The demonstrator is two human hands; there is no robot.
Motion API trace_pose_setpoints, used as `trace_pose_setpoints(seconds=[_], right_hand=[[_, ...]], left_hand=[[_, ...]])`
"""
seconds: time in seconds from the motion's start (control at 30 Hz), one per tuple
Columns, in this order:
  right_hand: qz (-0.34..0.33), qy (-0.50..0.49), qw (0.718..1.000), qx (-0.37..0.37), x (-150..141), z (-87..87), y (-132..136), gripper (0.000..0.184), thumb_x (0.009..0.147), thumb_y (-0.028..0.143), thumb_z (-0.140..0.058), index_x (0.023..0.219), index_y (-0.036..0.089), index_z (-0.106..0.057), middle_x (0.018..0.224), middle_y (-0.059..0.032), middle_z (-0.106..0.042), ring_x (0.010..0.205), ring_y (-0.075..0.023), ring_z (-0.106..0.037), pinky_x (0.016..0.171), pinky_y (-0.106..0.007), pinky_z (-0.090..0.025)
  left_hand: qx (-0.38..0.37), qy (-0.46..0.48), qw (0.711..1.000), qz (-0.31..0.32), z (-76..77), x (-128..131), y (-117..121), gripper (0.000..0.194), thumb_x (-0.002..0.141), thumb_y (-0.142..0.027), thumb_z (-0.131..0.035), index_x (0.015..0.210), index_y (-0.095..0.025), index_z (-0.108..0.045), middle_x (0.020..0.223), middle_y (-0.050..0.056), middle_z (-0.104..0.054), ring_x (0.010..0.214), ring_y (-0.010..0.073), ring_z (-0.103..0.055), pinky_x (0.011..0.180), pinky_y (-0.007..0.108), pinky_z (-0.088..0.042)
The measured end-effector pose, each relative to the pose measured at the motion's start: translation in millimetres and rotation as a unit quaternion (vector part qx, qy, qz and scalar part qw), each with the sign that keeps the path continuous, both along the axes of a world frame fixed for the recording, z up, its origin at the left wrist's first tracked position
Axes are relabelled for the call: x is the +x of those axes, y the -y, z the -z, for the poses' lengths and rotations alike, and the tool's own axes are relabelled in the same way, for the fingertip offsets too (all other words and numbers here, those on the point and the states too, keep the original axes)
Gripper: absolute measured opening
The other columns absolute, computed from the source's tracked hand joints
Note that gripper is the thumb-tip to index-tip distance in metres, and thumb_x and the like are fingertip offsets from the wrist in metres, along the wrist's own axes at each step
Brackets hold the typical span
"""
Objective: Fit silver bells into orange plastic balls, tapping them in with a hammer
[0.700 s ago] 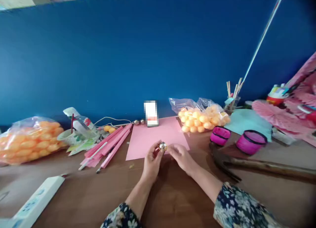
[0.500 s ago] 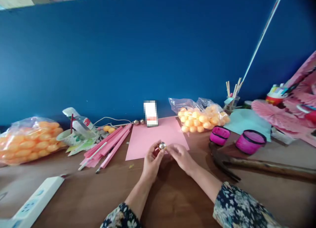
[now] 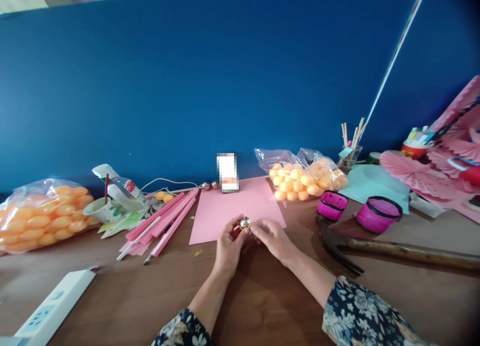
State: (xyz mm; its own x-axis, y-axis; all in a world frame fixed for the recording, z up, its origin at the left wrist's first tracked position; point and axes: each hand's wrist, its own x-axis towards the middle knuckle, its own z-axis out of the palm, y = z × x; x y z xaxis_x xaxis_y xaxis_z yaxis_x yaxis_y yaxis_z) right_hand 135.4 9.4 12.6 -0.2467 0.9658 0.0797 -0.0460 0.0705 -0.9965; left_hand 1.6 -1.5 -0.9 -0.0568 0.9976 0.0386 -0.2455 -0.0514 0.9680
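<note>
A small shiny metallic ball (image 3: 245, 222) is pinched between the thumb and fingers of my left hand (image 3: 228, 246), over the near edge of a pink sheet of paper (image 3: 221, 211). My right hand (image 3: 273, 240) has its thumb and forefinger closed at the ball's right side, touching it. Its other fingers are partly hidden beneath. Two similar shiny balls (image 3: 210, 185) lie at the back, beside a phone (image 3: 227, 172) standing upright with a blurred screen.
Bags of orange balls stand at left (image 3: 45, 218) and back right (image 3: 300, 183). Pink paper strips (image 3: 165, 223), a paper cup (image 3: 103, 211) and a power strip (image 3: 56, 306) lie to the left. On the right are a hammer (image 3: 405, 251) and two magenta rings (image 3: 333, 205) (image 3: 378, 216).
Both hands stay at nearly the same place around the ball, with only slight finger movement. The whole view has shifted a little.
</note>
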Motion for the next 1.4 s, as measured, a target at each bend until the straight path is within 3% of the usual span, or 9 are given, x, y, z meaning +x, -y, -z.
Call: trace_pose_setpoints(seconds=[0.43,0.97,1.23,1.4], right_hand=[[-0.016,-0.024,0.999,-0.023,1,-4.8,1,0.025,0.075,0.038,-0.056,0.071,0.014,-0.059,0.058,0.0022,-0.054,0.054,-0.0096,-0.049,0.053,-0.022,-0.039],[-0.003,-0.040,0.998,-0.043,-1,7.4,-3,0.027,0.072,0.041,-0.058,0.073,0.014,-0.058,0.065,-0.0006,-0.060,0.059,-0.0117,-0.055,0.058,-0.025,-0.046],[0.003,-0.019,0.999,-0.029,0,11.0,-5,0.027,0.073,0.042,-0.057,0.072,0.015,-0.056,0.064,-0.0009,-0.059,0.060,-0.0128,-0.056,0.058,-0.025,-0.046],[-0.001,0.006,1.000,-0.003,0,12.1,-6,0.026,0.074,0.041,-0.056,0.068,0.016,-0.053,0.059,0.0003,-0.057,0.057,-0.0124,-0.054,0.054,-0.024,-0.043]], left_hand=[[-0.003,0.034,0.999,0.011,0.9,0,0,0.047,0.067,-0.024,-0.066,0.111,-0.018,-0.052,0.108,0.011,-0.059,0.097,0.0231,-0.057,0.080,0.036,-0.048],[-0.004,0.022,1.000,0.001,2.7,0,-1,0.046,0.066,-0.025,-0.067,0.110,-0.018,-0.053,0.104,0.009,-0.062,0.091,0.0196,-0.060,0.080,0.034,-0.048],[-0.006,0.012,1.000,-0.003,-2.2,1,2,0.047,0.066,-0.026,-0.067,0.110,-0.018,-0.053,0.104,0.009,-0.063,0.092,0.0190,-0.060,0.079,0.031,-0.048],[-0.011,0.012,1.000,-0.013,-5.5,2,3,0.048,0.067,-0.027,-0.066,0.112,-0.017,-0.052,0.107,0.010,-0.062,0.097,0.0216,-0.058,0.084,0.035,-0.046]])
